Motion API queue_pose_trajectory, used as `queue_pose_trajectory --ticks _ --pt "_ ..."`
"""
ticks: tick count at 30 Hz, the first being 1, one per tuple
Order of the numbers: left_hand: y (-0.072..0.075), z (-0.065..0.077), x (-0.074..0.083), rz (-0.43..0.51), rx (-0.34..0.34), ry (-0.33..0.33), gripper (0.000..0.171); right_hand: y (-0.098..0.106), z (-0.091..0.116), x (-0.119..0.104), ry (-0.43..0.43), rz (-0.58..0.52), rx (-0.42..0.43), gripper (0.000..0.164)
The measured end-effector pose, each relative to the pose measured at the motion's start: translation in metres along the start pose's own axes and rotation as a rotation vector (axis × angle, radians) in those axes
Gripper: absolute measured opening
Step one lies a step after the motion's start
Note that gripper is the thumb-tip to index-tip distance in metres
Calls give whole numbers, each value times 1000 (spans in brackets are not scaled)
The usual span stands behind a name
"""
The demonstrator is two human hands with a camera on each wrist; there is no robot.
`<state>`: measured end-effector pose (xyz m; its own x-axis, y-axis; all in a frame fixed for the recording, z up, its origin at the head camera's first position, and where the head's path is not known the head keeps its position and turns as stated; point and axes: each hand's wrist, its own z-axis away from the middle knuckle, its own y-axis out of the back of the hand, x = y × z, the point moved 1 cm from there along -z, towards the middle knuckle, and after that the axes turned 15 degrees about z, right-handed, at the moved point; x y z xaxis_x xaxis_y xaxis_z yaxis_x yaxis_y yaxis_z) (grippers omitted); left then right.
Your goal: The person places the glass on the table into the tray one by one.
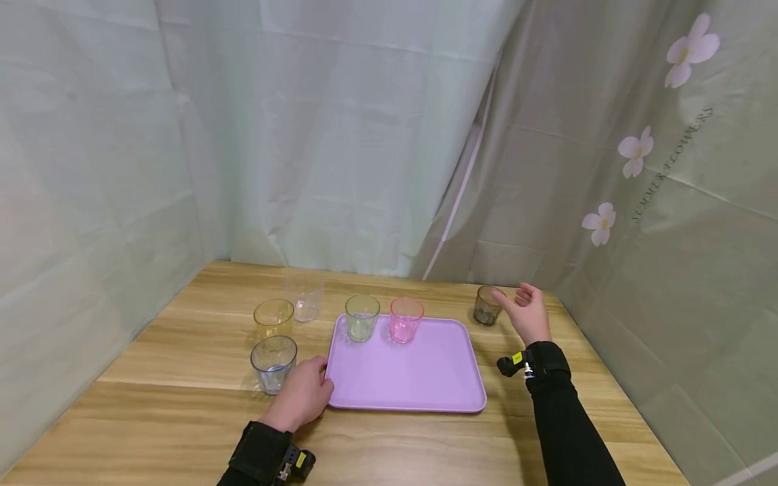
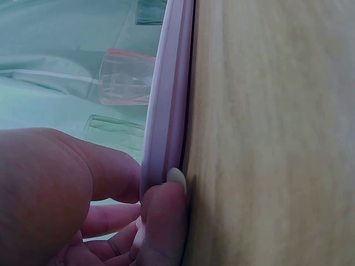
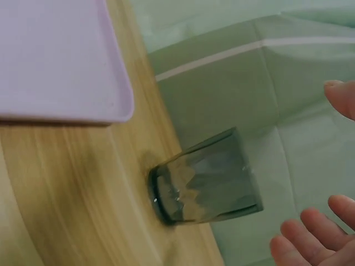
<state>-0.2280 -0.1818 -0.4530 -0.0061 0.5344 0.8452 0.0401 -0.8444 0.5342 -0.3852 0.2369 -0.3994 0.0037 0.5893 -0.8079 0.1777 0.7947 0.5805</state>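
A purple tray (image 1: 404, 374) lies on the wooden table, and my left hand (image 1: 304, 393) pinches its near left corner. In the left wrist view, the thumb and a finger meet at the tray's rim (image 2: 163, 111). A green glass (image 1: 361, 324) and a pink glass (image 1: 405, 326) stand upright along the tray's far side. To the right of the tray, a dark grey glass (image 1: 486, 307) stands on the table. My right hand (image 1: 527, 316) is just beside that glass, thumb and fingers spread apart. Nothing lies between them in the right wrist view, where the grey glass (image 3: 205, 180) shows whole.
Left of the tray stand a blue-grey glass (image 1: 273, 364), close by my left hand, a yellow glass (image 1: 273, 318) and a clear glass (image 1: 305, 297). Pale curtains (image 1: 365, 135) hang behind the table (image 1: 182, 405) and along both sides.
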Motion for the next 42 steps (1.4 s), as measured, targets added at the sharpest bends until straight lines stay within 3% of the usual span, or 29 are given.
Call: queue_pose_trajectory --ticks 25,42 --pt "-2 -1 1 -8 -6 24 44 -29 -25 31 -78 44 -41 115" --pt "-2 -2 -1 12 -10 41 44 -50 -44 42 -26 21 -50 111"
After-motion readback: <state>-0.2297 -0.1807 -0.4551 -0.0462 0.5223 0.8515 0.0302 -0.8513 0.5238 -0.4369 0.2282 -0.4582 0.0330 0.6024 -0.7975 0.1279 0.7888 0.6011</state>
